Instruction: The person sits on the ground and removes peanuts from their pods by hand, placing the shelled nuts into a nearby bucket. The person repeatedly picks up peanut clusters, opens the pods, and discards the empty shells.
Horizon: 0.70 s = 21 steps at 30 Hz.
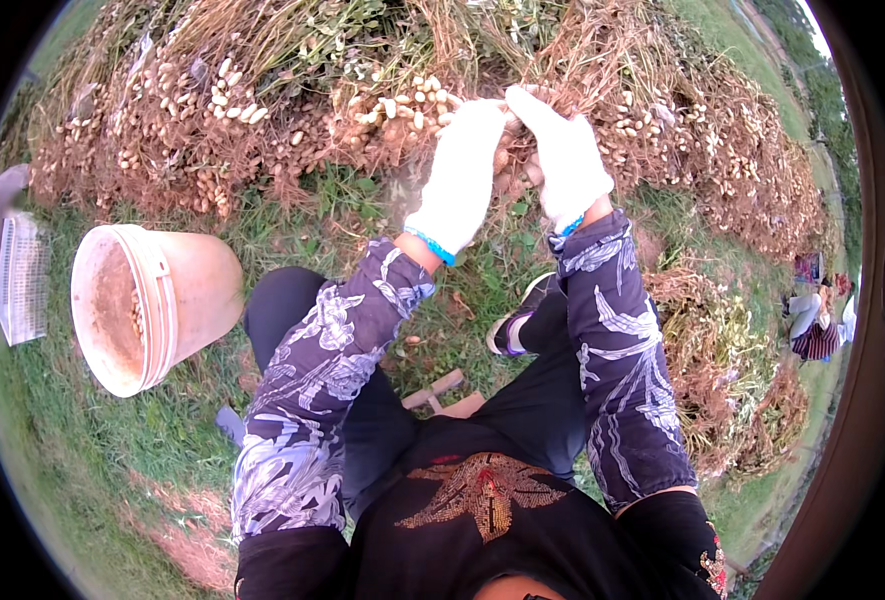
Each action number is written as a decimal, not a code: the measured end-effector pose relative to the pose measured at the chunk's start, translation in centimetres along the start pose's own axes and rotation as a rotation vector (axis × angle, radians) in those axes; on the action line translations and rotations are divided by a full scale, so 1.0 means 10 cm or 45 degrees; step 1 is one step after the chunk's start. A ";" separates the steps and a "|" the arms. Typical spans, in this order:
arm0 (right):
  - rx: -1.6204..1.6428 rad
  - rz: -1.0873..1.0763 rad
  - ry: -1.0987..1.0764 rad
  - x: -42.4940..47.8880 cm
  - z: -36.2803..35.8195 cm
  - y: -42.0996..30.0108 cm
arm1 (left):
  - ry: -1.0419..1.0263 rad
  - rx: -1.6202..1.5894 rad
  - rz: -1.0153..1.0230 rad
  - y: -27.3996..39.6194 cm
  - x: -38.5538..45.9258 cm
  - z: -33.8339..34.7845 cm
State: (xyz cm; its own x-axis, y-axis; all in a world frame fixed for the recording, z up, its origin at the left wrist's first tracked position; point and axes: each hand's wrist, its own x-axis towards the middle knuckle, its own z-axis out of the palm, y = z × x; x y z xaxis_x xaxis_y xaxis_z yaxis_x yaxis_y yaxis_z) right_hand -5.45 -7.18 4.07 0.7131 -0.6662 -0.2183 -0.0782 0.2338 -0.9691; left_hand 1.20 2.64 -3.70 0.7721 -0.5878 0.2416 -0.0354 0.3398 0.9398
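Note:
A long heap of pulled peanut plants (277, 135) lies across the upper part of the view, roots and pods towards me. My left hand (463, 169), in a white glove with a blue cuff, reaches to the near side of the heap. Beside it my right hand (566, 154), gloved alike, has its fingertips close to those of the left. Both are at a clump of roots and pods (516, 157) between them. The glare on the gloves and the turned fingers hide whether either hand grips anything. Pale peanut pods (416, 105) show just left of the hands.
A white plastic bucket (202, 289) lies on its side on the grass at left, some pods inside. Beyond it stand a white plastic basket (23, 277) and a person (7, 195). More plants (727, 375) lie at right; people (817, 319) are farther off. Wooden pieces (435, 390) lie between my legs.

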 end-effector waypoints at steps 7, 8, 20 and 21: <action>0.005 -0.417 0.192 0.10 0.23 0.37 | 0.263 0.158 -0.122 0.11 -0.03 0.13; -0.143 -0.290 0.148 0.07 0.15 0.39 | 0.271 0.003 -0.175 0.05 0.01 0.10; -0.258 -0.408 0.233 0.06 0.14 0.24 | 0.098 0.576 -0.030 0.34 0.17 -0.03; -0.241 -0.394 0.190 0.04 0.20 0.24 | 0.081 0.506 0.001 0.21 0.15 -0.12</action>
State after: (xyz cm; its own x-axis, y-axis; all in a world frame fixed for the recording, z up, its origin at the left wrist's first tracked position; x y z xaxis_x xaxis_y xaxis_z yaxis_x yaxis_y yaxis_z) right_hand -3.97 -5.47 1.85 0.6151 -0.7836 0.0872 -0.0119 -0.1199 -0.9927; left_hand 3.05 3.37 -1.68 0.8094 -0.5366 0.2387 -0.2692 0.0224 0.9628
